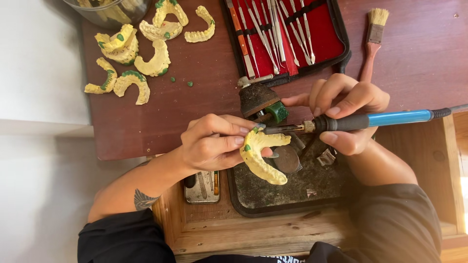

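Observation:
My left hand (212,143) grips a yellow horseshoe-shaped dental cast (261,158) dotted with green wax, holding it over a dark tray. My right hand (343,109) holds a black and blue heated wax tool (370,120) like a pen. Its metal tip touches the upper end of the cast near a green spot. A small burner with a green block of wax (278,111) stands just behind the tip.
Several more yellow casts (141,58) lie at the back left of the dark red tabletop (195,107). An open red-lined case of metal instruments (285,34) and a brush (373,41) sit behind. The dark tray (273,195) rests in a wooden drawer (243,234).

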